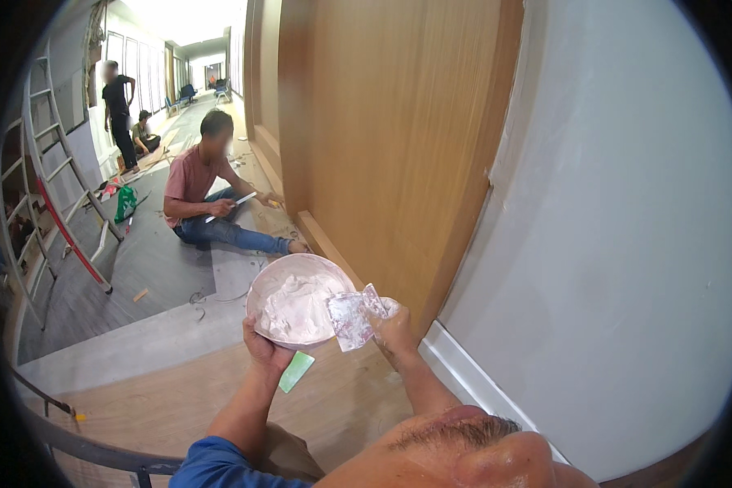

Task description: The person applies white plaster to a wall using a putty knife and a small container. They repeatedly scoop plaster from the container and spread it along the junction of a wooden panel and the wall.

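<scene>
the left hand [267,351] held a round bowl [315,264] from its near left side, fingers closed about the wall and underside, the thumb at the rim. the bowl stood in front of the body, above the floor [358,398], tipped so that its mouth faced the wearer. white paste [295,307] lay in it in uneven mounds. the right hand [396,327] was closed around a flat scraper [350,320], its blade smeared with paste and overlapping the bowl's right rim; contact with the rim could not be confirmed. a green card [297,372] showed just below the left hand; whether it touched that hand could not be told. a wooden panel [390,146] rose ahead, with a pale wall [610,228] to its right. beyond the bowl, a seated co-worker [199,183] held a white strip [234,205]. a ladder [61,168] stood at left.
</scene>
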Motion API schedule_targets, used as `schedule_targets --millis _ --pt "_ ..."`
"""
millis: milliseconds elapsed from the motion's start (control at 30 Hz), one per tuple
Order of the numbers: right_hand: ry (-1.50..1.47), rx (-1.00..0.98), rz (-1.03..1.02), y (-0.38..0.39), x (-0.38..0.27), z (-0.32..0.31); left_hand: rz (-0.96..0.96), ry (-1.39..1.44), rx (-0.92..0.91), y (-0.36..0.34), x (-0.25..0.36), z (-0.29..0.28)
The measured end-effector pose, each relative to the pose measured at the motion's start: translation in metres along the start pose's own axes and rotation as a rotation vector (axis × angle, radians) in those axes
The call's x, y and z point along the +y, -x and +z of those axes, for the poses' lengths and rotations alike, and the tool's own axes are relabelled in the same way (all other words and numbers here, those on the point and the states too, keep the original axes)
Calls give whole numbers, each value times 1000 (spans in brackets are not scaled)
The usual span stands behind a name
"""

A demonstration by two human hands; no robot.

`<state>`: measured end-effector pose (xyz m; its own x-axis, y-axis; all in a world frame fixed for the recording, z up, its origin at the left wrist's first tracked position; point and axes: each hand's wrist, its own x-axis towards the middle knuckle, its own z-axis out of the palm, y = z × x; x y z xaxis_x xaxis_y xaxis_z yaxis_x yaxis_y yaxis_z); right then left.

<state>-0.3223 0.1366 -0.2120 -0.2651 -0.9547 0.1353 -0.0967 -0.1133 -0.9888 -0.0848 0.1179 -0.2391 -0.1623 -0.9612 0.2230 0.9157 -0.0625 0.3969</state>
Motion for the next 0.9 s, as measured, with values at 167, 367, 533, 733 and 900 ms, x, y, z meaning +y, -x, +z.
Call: schedule_targets --millis 167,367,533,733,900 --pt "-70 -68 13 -13 12 -16 17 66 -16 -13 2 -2" --pt "113 -54 -42 3 -18 -27 16 77 -21 -15 6 -13" --pt "-125 98 -117 7 -13 -19 -5 69 -14 -20 13 -24" --pt "85 8 -64 6 -13 -3 -61 48 -6 -8 1 -10" --pt "-55 -112 -45 -16 19 -10 -25 -4 -16 -10 3 -14"
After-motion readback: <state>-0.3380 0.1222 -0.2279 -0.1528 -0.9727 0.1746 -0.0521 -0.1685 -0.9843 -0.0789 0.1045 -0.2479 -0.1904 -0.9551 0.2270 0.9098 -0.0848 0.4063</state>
